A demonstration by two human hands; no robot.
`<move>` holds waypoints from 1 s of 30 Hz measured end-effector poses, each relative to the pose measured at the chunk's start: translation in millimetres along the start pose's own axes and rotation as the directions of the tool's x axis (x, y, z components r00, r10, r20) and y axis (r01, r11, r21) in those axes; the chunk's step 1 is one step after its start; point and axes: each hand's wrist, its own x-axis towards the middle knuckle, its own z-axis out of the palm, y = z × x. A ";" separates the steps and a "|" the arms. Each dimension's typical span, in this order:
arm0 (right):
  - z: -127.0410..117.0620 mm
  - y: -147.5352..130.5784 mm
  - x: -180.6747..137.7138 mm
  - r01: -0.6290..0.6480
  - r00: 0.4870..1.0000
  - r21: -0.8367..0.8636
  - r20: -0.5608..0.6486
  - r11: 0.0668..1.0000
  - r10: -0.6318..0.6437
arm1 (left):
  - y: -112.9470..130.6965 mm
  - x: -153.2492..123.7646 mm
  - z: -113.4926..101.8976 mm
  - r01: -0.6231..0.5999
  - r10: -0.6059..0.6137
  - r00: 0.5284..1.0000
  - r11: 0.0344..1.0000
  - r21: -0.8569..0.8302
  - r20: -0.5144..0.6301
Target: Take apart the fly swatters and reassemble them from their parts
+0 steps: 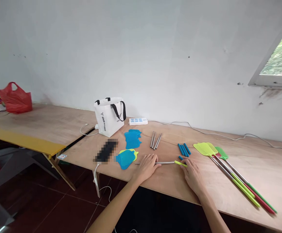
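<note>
My left hand (146,166) is closed over a thin metal rod (166,162) lying crosswise near the table's front edge. A yellow-green handle sleeve (180,163) sits at the rod's right end, and my right hand (192,173) closes its fingers on that sleeve. Left of my left hand lie a blue fly swatter head (125,159) and a yellow one partly under it. Behind them is a stack of blue swatter heads (132,139). Several loose metal rods (156,140) lie beyond my hands. Several blue handle sleeves (184,149) rest just behind my right hand, one partly hidden by it.
Assembled fly swatters (239,181) in yellow, red and green lie at the right. A white bag (110,118) and a power strip (138,121) stand at the back. A blurred-out dark phone-like object (106,151) lies at the left. A red bag (16,98) is on another table.
</note>
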 end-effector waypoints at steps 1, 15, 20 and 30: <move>0.2 0.4 0.2 0.005 1.000 0.020 0.002 1.000 -0.005 | 0.4 0.0 0.3 -0.006 0.006 1.000 1.000 0.019 -0.004; -10.8 -16.4 2.4 0.166 0.986 0.162 -0.013 0.973 -0.166 | 0.2 0.7 -1.9 -0.029 0.028 1.000 0.999 -0.026 -0.014; -14.6 -21.8 3.6 0.155 0.988 0.163 -0.023 0.974 -0.153 | 2.7 -1.2 -6.3 -0.072 0.073 0.997 0.995 -0.062 0.003; -12.4 -20.2 3.4 0.113 0.992 0.146 0.035 0.983 -0.120 | 3.5 -2.3 -5.2 -0.110 0.110 0.994 0.993 -0.041 0.014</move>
